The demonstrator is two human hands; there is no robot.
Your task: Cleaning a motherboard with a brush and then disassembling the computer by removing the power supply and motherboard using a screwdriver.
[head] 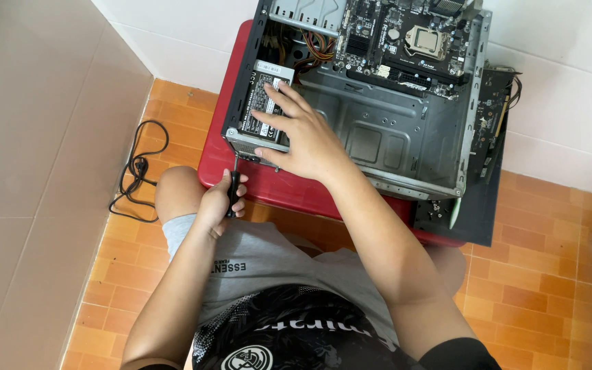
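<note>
1. My left hand (215,204) is closed around a black-handled screwdriver (233,188); its shaft stands nearly upright, tip at the rear face of the power supply (263,109), just above my knuckles.
2. My right hand (303,133) lies open, fingers spread flat on that power supply, which sits in the near left corner of the computer case (392,130).
3. The left hand is nearer the screw point; the unit's long axis runs away from me.
4. The case rests on a red stool (296,188) over orange floor tiles (549,274), against white walls; a black cable (135,171) lies at left.
</note>
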